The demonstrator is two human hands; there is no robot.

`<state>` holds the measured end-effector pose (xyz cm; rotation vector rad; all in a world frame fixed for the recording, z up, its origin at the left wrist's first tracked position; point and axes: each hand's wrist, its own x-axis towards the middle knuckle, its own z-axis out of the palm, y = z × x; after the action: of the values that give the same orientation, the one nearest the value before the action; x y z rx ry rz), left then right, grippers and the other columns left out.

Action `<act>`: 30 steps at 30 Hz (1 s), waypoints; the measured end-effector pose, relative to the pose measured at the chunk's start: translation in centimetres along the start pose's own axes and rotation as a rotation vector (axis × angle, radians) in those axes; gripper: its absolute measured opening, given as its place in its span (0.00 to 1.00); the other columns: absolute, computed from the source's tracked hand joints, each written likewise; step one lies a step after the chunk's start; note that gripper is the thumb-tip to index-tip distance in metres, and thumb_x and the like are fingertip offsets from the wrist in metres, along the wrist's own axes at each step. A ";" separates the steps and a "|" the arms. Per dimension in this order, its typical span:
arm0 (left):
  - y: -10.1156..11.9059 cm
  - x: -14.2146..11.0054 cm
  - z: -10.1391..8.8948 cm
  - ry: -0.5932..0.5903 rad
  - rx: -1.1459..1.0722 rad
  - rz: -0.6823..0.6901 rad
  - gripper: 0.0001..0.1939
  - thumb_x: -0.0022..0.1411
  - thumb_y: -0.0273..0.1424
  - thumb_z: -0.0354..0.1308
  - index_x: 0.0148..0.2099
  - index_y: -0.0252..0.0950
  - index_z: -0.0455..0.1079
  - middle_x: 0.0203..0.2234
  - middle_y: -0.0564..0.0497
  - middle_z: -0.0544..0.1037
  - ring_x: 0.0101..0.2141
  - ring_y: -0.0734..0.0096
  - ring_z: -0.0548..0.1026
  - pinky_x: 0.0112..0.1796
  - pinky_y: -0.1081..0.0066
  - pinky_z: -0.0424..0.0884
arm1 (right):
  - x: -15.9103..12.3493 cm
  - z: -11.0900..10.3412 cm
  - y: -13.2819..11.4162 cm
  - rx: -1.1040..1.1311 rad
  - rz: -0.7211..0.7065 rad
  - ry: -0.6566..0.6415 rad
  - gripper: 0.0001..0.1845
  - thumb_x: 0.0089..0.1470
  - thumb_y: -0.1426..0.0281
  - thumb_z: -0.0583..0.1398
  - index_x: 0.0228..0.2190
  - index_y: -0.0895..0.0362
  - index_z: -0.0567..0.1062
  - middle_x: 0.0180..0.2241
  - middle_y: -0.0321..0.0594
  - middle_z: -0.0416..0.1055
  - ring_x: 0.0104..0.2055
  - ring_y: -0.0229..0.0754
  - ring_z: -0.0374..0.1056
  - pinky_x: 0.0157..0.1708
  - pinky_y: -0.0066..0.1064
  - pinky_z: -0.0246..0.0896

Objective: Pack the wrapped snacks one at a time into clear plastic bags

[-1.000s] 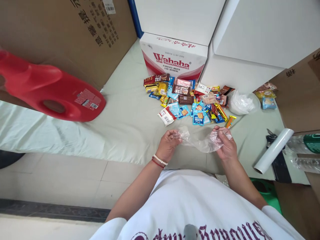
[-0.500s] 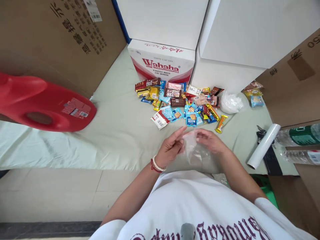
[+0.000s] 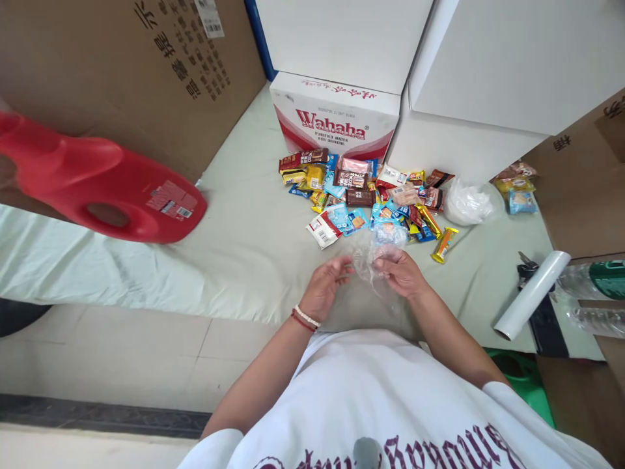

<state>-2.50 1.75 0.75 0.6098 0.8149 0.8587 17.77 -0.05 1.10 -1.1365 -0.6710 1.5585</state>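
Just above the table's front edge, a thin clear plastic bag (image 3: 364,262) hangs crumpled between my hands. My right hand (image 3: 399,272) pinches it between thumb and fingers. At the bag's left side is my left hand (image 3: 326,285), its fingers loosely bent and apart; whether a fingertip touches the film is unclear. Right behind the bag lie several small wrapped snacks, among them a blue packet (image 3: 357,221), a red-and-white packet (image 3: 323,230), a brown bar (image 3: 360,197) and a yellow-orange bar (image 3: 444,245). The film partly covers another blue packet (image 3: 390,233).
A Wahaha carton (image 3: 336,120) and white boxes (image 3: 488,58) stand behind the snacks. To their right sit a bundle of white plastic (image 3: 469,200), a white roll (image 3: 532,296) and plastic bottles (image 3: 603,280). A red jug (image 3: 127,185) lies left by a cardboard box (image 3: 122,78).
The bag has risen toward the snacks and now overlaps a blue packet. My left hand has moved slightly left, and its fingers have loosened from the bag. The camera view has shifted left.
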 end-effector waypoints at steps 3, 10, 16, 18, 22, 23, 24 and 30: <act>-1.0 -0.1 0.8 -0.061 0.049 -0.038 0.20 0.49 0.43 0.76 0.38 0.34 0.79 0.37 0.48 0.82 0.40 0.68 0.75 0.44 0.68 0.69 | -0.4 0.3 0.2 -0.045 -0.057 0.079 0.19 0.37 0.61 0.77 0.27 0.55 0.78 0.24 0.30 0.71 0.24 0.34 0.61 0.26 0.26 0.57; -0.9 0.6 2.2 -0.038 -0.196 -0.020 0.22 0.50 0.43 0.75 0.35 0.38 0.67 0.34 0.54 0.80 0.30 0.74 0.75 0.36 0.71 0.70 | -0.8 -0.8 0.9 -0.109 -0.139 0.122 0.19 0.41 0.59 0.76 0.30 0.54 0.79 0.30 0.33 0.75 0.33 0.38 0.68 0.39 0.31 0.65; -1.7 0.8 1.9 -0.002 0.018 -0.148 0.28 0.43 0.43 0.78 0.39 0.34 0.70 0.25 0.55 0.75 0.22 0.83 0.65 0.25 0.77 0.59 | -1.0 -1.2 0.3 -0.185 -0.168 0.137 0.19 0.44 0.56 0.74 0.31 0.54 0.76 0.25 0.31 0.69 0.25 0.35 0.61 0.27 0.27 0.59; -2.0 1.0 1.9 0.023 0.047 -0.127 0.27 0.44 0.44 0.77 0.36 0.34 0.69 0.21 0.57 0.72 0.20 0.84 0.61 0.22 0.77 0.53 | -1.3 -1.3 -0.3 -0.106 -0.133 0.083 0.22 0.46 0.51 0.72 0.36 0.52 0.78 0.29 0.33 0.72 0.26 0.36 0.62 0.27 0.28 0.60; -2.2 1.4 2.4 0.071 0.041 -0.038 0.26 0.53 0.51 0.70 0.40 0.39 0.64 0.18 0.61 0.70 0.15 0.82 0.57 0.17 0.77 0.47 | -1.8 -1.6 -0.8 0.196 0.096 -0.044 0.30 0.50 0.43 0.65 0.47 0.48 0.77 0.38 0.39 0.77 0.25 0.37 0.63 0.24 0.29 0.61; -2.2 1.4 2.6 0.061 0.061 -0.025 0.26 0.54 0.52 0.68 0.41 0.40 0.63 0.18 0.61 0.71 0.14 0.82 0.57 0.16 0.77 0.46 | -1.9 -1.7 -0.6 0.238 0.153 -0.060 0.29 0.50 0.43 0.65 0.46 0.49 0.77 0.37 0.39 0.77 0.23 0.35 0.61 0.22 0.27 0.59; -2.2 1.4 2.7 0.043 0.085 -0.015 0.26 0.56 0.54 0.66 0.41 0.40 0.63 0.18 0.61 0.72 0.13 0.82 0.56 0.16 0.76 0.45 | -1.9 -1.9 -0.3 0.260 0.202 -0.077 0.28 0.49 0.46 0.67 0.45 0.50 0.78 0.36 0.39 0.77 0.22 0.34 0.59 0.21 0.26 0.56; -1.9 0.9 2.5 -0.046 0.157 -0.025 0.28 0.60 0.57 0.60 0.48 0.40 0.64 0.31 0.54 0.80 0.10 0.86 0.52 0.14 0.74 0.42 | -2.2 -3.0 1.0 0.247 0.209 -0.054 0.28 0.42 0.63 0.74 0.48 0.53 0.80 0.33 0.35 0.76 0.20 0.29 0.52 0.17 0.23 0.51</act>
<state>0.68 1.12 0.35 0.7530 0.8520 0.7599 20.07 -2.82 -0.19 -1.0058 -0.3902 1.7993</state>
